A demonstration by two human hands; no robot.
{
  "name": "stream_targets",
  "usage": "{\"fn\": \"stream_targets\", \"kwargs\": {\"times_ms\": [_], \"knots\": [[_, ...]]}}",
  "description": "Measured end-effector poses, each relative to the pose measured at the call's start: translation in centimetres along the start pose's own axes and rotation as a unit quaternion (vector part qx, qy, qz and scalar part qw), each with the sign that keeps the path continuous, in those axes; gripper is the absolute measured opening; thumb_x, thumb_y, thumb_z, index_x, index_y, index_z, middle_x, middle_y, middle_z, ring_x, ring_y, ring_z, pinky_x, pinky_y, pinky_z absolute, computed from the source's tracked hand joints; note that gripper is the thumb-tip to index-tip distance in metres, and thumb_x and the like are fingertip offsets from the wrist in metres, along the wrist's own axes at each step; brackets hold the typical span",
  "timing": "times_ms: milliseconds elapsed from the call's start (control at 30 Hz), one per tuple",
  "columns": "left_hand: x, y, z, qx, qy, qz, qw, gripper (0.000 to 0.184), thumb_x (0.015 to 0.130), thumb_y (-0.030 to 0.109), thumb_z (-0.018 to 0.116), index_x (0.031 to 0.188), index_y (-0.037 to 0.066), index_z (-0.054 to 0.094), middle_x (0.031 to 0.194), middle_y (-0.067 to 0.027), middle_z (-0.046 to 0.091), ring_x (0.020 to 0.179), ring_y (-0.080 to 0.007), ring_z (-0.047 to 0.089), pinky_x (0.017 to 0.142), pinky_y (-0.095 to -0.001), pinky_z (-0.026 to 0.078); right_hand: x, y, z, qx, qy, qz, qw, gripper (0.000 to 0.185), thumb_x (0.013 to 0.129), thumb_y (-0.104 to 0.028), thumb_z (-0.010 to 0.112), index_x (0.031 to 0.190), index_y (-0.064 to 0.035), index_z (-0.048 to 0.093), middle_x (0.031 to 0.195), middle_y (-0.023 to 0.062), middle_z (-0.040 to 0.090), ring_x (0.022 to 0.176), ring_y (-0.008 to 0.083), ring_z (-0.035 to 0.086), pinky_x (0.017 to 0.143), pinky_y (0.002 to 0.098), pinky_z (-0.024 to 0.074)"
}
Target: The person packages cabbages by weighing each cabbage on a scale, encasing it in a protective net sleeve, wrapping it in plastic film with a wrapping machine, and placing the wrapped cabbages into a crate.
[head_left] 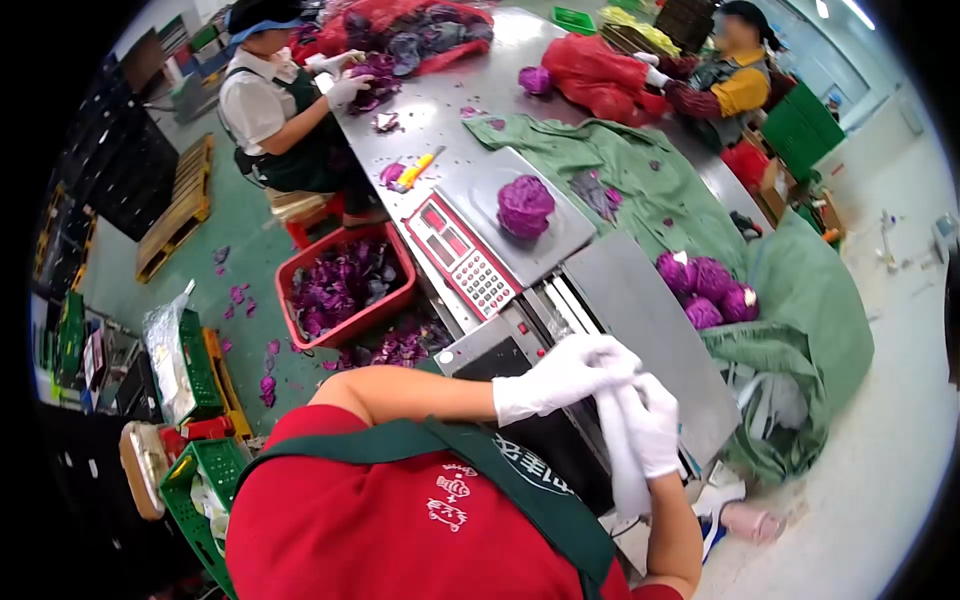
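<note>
Both my hands wear white gloves and meet above the wrapping machine [640,330]. My left hand [568,378] reaches in from the left, its fingers closed in a pinch at the top of a limp white strip [622,460]. Beside it, my right hand [652,425] is closed against the same strip, which hangs down along the wrist. Whether it is cloth or film I cannot tell. Beyond my hands, a purple cabbage [525,207] rests on the steel plate of a weighing scale [465,255] with a red display panel.
A red tub [345,290] of purple leaves stands on the floor at left. Several purple cabbages [708,285] sit on green cloth [640,170] at right. A yellow cutter knife [418,170] lies on the steel table [440,110]. Two co-workers [285,110] [735,80] are at the table.
</note>
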State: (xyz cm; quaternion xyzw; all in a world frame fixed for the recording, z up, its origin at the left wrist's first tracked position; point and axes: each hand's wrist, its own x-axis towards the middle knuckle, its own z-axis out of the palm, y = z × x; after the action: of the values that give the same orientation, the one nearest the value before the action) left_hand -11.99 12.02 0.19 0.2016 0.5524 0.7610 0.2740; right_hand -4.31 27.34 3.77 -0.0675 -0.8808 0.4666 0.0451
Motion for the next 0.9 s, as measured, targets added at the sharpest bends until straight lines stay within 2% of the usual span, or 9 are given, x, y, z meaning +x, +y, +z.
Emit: {"fn": "stream_targets", "kwargs": {"times_ms": [233, 433, 467, 600, 667, 733, 800, 833, 900], "knots": [[-3.8, 1.6, -1.1, -0.142, 0.153, 0.033, 0.977, 0.020, 0.087, 0.008, 0.062, 0.103, -0.002, 0.055, 0.090, -0.0046, 0.061, 0.077, -0.0098, 0.060, 0.069, -0.0238, 0.051, 0.3, -0.3, 3.3, 0.289, -0.139, 0.145, 0.936, 0.023, 0.096, -0.018, 0.051, 0.101, 0.0002, 0.063, 0.083, 0.0039, 0.064, 0.073, 0.0085, 0.058, 0.066, 0.0223, 0.0464], [-3.0, -0.4, -3.8, -0.133, 0.211, 0.004, 0.968, 0.015, 0.084, 0.010, 0.067, 0.088, 0.002, 0.055, 0.072, -0.0013, 0.059, 0.070, -0.0066, 0.057, 0.062, -0.0210, 0.047, 2.2, 0.7, 11.1, 0.315, 0.029, -0.025, 0.948, 0.040, 0.095, -0.017, 0.054, 0.131, 0.0006, 0.050, 0.117, 0.0076, 0.057, 0.102, 0.0149, 0.055, 0.093, 0.0287, 0.0432], [-2.5, -1.2, -4.0, -0.071, 0.258, 0.034, 0.963, 0.014, 0.083, 0.011, 0.068, 0.082, 0.004, 0.057, 0.077, 0.0004, 0.058, 0.069, -0.0050, 0.053, 0.063, -0.0194, 0.045, 2.3, 0.2, 12.0, 0.500, 0.011, 0.055, 0.864, 0.035, 0.095, -0.019, 0.056, 0.123, 0.0014, 0.050, 0.116, 0.0130, 0.058, 0.105, 0.0168, 0.057, 0.092, 0.0295, 0.0472], [-1.2, 0.1, -7.6, 0.071, 0.283, 0.222, 0.930, 0.012, 0.091, 0.012, 0.059, 0.090, 0.005, 0.050, 0.080, 0.0012, 0.052, 0.073, -0.0040, 0.050, 0.065, -0.0202, 0.044, 4.2, -0.7, 13.2, 0.444, 0.064, 0.070, 0.891, 0.015, 0.091, -0.015, 0.061, 0.083, -0.0055, 0.052, 0.104, 0.0063, 0.059, 0.095, 0.0115, 0.054, 0.088, 0.0265, 0.0433], [-0.7, 2.1, -9.1, -0.189, 0.203, 0.110, 0.954, 0.014, 0.095, 0.016, 0.053, 0.093, 0.004, 0.046, 0.078, 0.0012, 0.050, 0.070, -0.0034, 0.049, 0.061, -0.0197, 0.042, 5.8, -0.6, 13.6, 0.458, 0.065, 0.084, 0.883, 0.013, 0.093, -0.015, 0.057, 0.087, -0.0062, 0.049, 0.096, 0.0052, 0.058, 0.088, 0.0114, 0.055, 0.082, 0.0265, 0.0455], [0.5, 3.4, -12.4, -0.117, 0.028, -0.050, 0.991, 0.015, 0.096, 0.020, 0.053, 0.093, 0.006, 0.048, 0.079, 0.0011, 0.052, 0.065, -0.0033, 0.047, 0.057, -0.0190, 0.040, 7.8, -1.5, 12.7, 0.527, 0.070, 0.134, 0.837, 0.011, 0.095, -0.016, 0.053, 0.091, -0.0073, 0.049, 0.089, 0.0054, 0.056, 0.085, 0.0138, 0.057, 0.078, 0.0292, 0.0489], [0.3, 1.0, -16.3, -0.237, -0.179, -0.288, 0.910, 0.011, 0.089, 0.015, 0.062, 0.090, 0.006, 0.057, 0.077, 0.0003, 0.058, 0.056, -0.0056, 0.050, 0.050, -0.0201, 0.040, 11.0, -0.9, 10.5, 0.582, 0.049, 0.193, 0.788, 0.014, 0.097, -0.021, 0.049, 0.092, -0.0080, 0.051, 0.083, 0.0067, 0.058, 0.077, 0.0196, 0.059, 0.079, 0.0380, 0.0512], [0.1, -3.4, -17.4, -0.251, -0.105, -0.282, 0.920, 0.008, 0.083, 0.011, 0.066, 0.089, 0.006, 0.064, 0.077, -0.0009, 0.062, 0.058, -0.0085, 0.056, 0.051, -0.0222, 0.044, 12.5, 0.3, 9.8, 0.612, 0.025, 0.221, 0.759, 0.017, 0.097, -0.023, 0.048, 0.092, -0.0079, 0.054, 0.082, 0.0077, 0.061, 0.070, 0.0233, 0.061, 0.082, 0.0442, 0.0509], [1.3, 0.4, -22.1, -0.041, -0.123, -0.237, 0.963, 0.018, 0.080, 0.024, 0.068, 0.080, 0.007, 0.065, 0.075, -0.0007, 0.065, 0.072, -0.0083, 0.059, 0.060, -0.0269, 0.047, 15.2, -3.8, 10.6, 0.377, -0.027, 0.196, 0.905, 0.013, 0.093, -0.019, 0.056, 0.094, -0.0067, 0.055, 0.082, 0.0039, 0.059, 0.074, 0.0222, 0.060, 0.081, 0.0386, 0.0504]]}}
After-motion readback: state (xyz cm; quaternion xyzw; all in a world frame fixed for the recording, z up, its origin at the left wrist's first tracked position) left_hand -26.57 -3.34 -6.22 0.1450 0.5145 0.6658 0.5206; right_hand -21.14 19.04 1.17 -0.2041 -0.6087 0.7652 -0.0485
